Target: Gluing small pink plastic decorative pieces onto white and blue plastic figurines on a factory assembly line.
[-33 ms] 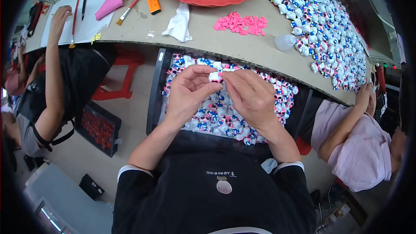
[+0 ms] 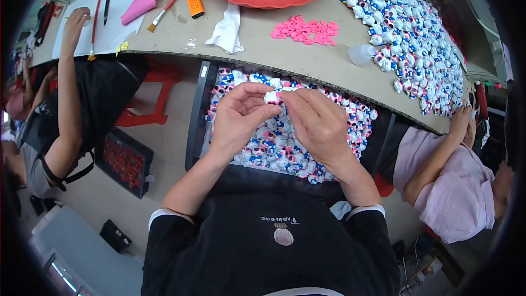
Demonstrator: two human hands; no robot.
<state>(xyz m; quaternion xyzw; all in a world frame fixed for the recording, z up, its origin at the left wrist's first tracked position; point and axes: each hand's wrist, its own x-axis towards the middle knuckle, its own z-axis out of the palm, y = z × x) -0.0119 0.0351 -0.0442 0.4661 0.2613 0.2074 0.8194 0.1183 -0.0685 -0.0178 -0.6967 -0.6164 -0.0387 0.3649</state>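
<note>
My left hand [image 2: 238, 118] holds a small white figurine head [image 2: 271, 98] with dark and pink eye markings between thumb and fingertips. From the other side, the pinched fingertips of my right hand [image 2: 318, 123] press a small pink piece [image 2: 278, 95] against the figurine's upper edge. Most of that piece is hidden by the fingers. Both hands are above an open drawer [image 2: 198, 126] heaped with similar white, blue and pink figurines [image 2: 276, 148].
On the table [image 2: 257, 33] lie loose pink pieces [image 2: 304, 30], a white cloth [image 2: 226, 32], an orange box [image 2: 194, 1], a brush [image 2: 164, 12] and a translucent bottle [image 2: 360, 53]. A red tray [image 2: 263, 1] and heaped figurines [image 2: 416, 44] stand farther back. Co-workers sit at both sides.
</note>
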